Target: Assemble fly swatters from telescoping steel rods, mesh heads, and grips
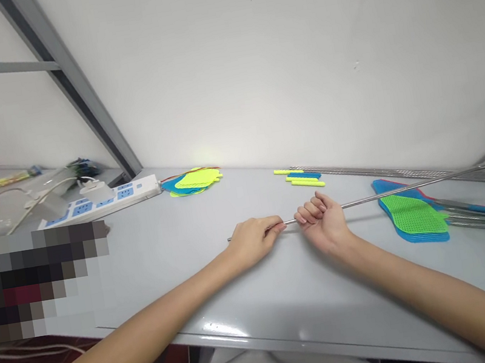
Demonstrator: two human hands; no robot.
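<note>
A long thin metal rod (391,190) runs across the grey table (154,263) and slants up past the right edge of the view. My left hand (256,239) is closed on it near its left end, thumb and fingers pinching it. A short way to the right, my right hand (324,224) wraps its curled fingers round the same rod, palm turned up. Behind my right hand lie short yellow and blue handle tubes (306,182). Fly swatters with green and blue mesh heads (414,217) rest under the rod on the right.
More bare metal rods (383,172) lie along the wall at the back right. Yellow and blue swatter heads (198,179) are stacked at the back left, beside a white power strip (127,192) with plugs and cables. A grey metal post (91,101) stands at left.
</note>
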